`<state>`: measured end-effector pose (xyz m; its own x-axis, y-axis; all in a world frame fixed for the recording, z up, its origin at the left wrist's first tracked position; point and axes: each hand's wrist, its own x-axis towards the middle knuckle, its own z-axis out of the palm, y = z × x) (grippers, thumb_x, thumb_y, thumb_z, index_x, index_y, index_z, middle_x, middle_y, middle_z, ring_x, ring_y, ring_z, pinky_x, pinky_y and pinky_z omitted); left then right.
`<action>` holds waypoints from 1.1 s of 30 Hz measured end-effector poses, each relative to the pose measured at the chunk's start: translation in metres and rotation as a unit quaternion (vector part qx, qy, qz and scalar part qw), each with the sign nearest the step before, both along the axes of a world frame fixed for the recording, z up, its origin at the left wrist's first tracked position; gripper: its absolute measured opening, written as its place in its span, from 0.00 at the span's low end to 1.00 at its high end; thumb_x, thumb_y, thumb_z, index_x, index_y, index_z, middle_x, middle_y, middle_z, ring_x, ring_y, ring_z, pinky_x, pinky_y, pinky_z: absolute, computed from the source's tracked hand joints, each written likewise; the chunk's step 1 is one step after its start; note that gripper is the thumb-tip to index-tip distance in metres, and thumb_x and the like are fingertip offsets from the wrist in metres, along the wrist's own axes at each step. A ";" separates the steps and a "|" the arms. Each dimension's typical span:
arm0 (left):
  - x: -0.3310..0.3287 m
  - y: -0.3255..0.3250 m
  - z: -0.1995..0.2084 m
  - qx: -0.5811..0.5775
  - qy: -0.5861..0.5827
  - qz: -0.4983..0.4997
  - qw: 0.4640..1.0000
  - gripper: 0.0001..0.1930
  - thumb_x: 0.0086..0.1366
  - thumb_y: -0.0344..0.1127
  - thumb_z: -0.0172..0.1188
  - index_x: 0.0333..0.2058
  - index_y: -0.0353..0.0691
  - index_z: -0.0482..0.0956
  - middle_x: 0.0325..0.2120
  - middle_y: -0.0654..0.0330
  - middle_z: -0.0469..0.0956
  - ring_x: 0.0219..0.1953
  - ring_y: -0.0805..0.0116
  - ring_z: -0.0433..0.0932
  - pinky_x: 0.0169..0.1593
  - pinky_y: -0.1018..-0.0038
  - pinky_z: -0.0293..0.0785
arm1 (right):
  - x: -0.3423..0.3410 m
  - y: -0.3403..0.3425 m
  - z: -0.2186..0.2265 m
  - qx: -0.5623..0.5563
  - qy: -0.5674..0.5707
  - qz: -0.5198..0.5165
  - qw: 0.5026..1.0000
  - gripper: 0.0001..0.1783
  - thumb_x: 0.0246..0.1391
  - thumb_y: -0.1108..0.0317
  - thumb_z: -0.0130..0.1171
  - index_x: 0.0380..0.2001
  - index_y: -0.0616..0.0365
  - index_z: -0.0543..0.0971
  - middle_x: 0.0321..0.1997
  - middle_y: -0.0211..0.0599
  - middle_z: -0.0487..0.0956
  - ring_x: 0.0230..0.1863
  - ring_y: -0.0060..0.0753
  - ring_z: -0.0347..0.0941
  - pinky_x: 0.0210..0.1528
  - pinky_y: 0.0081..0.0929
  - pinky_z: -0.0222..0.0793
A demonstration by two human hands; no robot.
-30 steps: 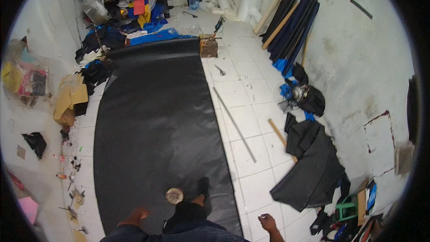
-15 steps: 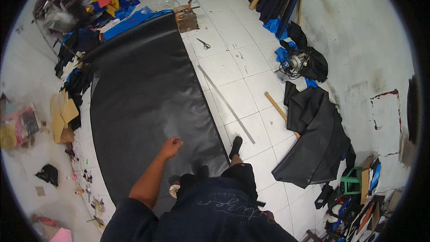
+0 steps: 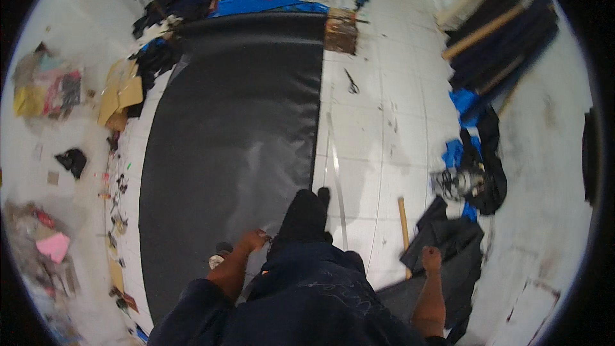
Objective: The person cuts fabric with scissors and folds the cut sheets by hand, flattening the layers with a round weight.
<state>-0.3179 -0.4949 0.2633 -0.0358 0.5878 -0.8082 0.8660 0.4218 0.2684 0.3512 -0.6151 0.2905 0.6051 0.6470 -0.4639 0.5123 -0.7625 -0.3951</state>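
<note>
L hand (image 3: 254, 239): over sheet (image 3: 224, 134), nr leg (image 3: 301, 218). R hand (image 3: 432, 257): over dark cloth (image 3: 458, 240), well apart from L. Fingers on both look curled; can't tell if either grips anything. Sheet: spread on flr tiles (image 3: 368, 128), L of strip (image 3: 339, 182). Scissors (image 3: 352, 82): on tiles, beyond strip.

Dark rolls (image 3: 541, 25) and a tan tube (image 3: 483, 32) are leaned against the right-hand wall (image 3: 551, 122). Blue material (image 3: 464, 99) is bunched at their foot; a silver-coloured machine (image 3: 458, 184) is placed nearby on the white tiled floor (image 3: 368, 99). At left, a cardboard box (image 3: 122, 90) is set beside dark cloth (image 3: 157, 57), and a pink piece (image 3: 52, 247) is seen. At the far end, a blue sheet (image 3: 256, 1) is laid near a brown block (image 3: 341, 33).
</note>
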 end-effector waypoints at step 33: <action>0.383 0.477 0.039 0.064 -0.174 0.442 0.878 0.15 0.64 0.49 0.55 0.40 0.47 0.80 0.40 0.48 0.80 0.43 0.49 0.79 0.48 0.60 0.75 | -0.137 0.928 0.046 -0.351 0.066 0.841 0.406 0.22 0.62 0.48 0.50 0.44 0.56 0.75 0.41 0.50 0.78 0.45 0.52 0.75 0.46 0.46 0.69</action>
